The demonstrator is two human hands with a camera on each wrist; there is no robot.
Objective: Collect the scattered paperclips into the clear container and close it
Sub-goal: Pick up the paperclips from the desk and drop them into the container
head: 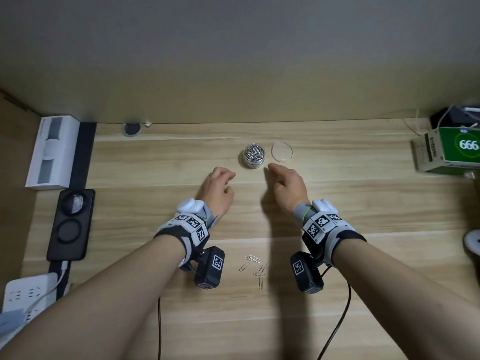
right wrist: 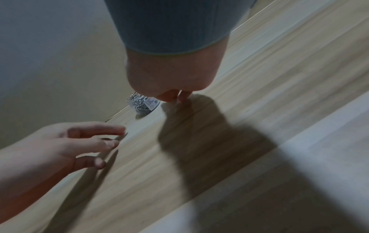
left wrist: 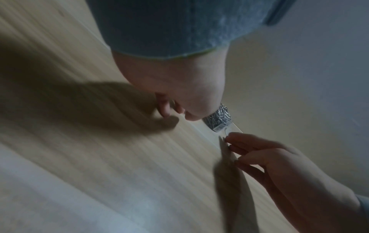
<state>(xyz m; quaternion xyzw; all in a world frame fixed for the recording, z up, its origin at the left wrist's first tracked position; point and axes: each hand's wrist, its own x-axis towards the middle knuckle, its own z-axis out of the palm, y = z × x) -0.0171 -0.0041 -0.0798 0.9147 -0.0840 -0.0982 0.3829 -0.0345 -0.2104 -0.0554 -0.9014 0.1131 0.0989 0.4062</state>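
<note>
Wooden desk (head: 337,203): open clear container (head: 254,155) upright, partly hidden by palms in wrist views. Loose paperclips (head: 255,268) point mixed ways. Left hand (head: 219,189), right hand (head: 289,188) relaxed, empty.

Grey-white wrist straps (head: 322,229) with black-and-white fiducial tags are worn on both bare forearms; black tagged camera modules (head: 209,268), cabled, are hung beneath.
</note>
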